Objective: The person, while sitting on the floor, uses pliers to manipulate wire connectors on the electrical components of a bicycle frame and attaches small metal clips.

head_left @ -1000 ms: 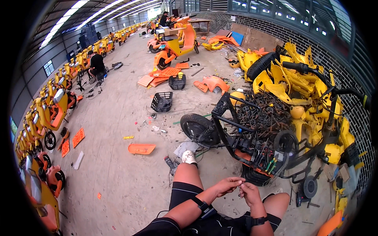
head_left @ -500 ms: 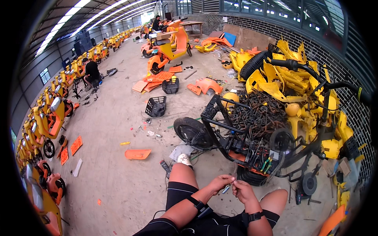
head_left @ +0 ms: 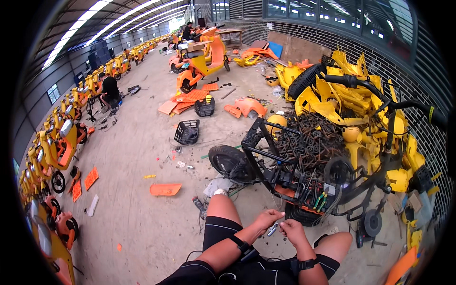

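My two hands meet in front of my lap, beside a stripped black scooter frame [head_left: 259, 164]. Fingers curled, my left hand [head_left: 267, 221] is closed, and a small shiny silver metal part [head_left: 272, 231] shows just under it, seemingly in its grip. My right hand [head_left: 293, 231] pinches close by, its fingertips near the silver part; what it holds is too small to make out. Pliers with green handles [head_left: 321, 198] and several other hand tools lie on the frame's floor section, just beyond my hands.
A heap of yellow body panels [head_left: 351, 97] and dark metal parts [head_left: 311, 137] lies behind the frame. A power tool [head_left: 198, 203] rests by my left knee. Orange panels [head_left: 165, 189] and black baskets [head_left: 186, 132] dot the floor. Scooters line the left; a person [head_left: 110, 88] crouches there.
My hands have drawn slightly apart at the fingertips, and the silver part shows more clearly between them. My right knee has shifted a little to the right.
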The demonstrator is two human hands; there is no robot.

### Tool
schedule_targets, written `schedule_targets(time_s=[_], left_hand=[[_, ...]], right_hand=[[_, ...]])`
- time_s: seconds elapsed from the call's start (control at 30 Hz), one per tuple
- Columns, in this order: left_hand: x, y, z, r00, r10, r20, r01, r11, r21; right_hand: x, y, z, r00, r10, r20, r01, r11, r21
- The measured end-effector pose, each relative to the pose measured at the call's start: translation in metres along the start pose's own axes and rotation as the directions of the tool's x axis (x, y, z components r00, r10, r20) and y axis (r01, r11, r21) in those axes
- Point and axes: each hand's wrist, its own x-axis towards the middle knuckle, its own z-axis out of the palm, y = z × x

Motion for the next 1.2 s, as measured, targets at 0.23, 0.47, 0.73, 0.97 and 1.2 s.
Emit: schedule_targets(time_s=[0.23, 0.47, 0.73, 0.97, 1.2], left_hand=[[0.012, -0.015, 0.007, 0.998, 0.027, -0.055, -0.027, 1.0, -0.009], [0.005, -0.002, 0.013, 0.993, -0.06, -0.101, 0.058, 0.998, -0.024], [0.005, -0.007, 0.007, 0.978, -0.056, 0.203, 0.048, 0.998, 0.042], [0.002, -0.016, -0.007, 0.947, -0.082, 0.309, 0.078, 0.997, 0.027], [-0.005, -0.014, -0.004, 0.978, -0.037, 0.206, 0.032, 0.999, 0.026]], right_hand=[[-0.002, 0.003, -0.009, 0.992, -0.117, -0.055, 0.104, 0.975, -0.194], [-0.007, 0.002, -0.015, 0.999, -0.031, -0.045, 0.028, 0.998, -0.058], [-0.005, 0.024, -0.038, 0.993, 0.074, 0.095, -0.101, 0.94, 0.324], [-0.007, 0.022, -0.034, 0.943, 0.148, 0.299, -0.296, 0.786, 0.542], [-0.005, 0.023, -0.031, 0.923, 0.131, 0.362, -0.339, 0.721, 0.604]])
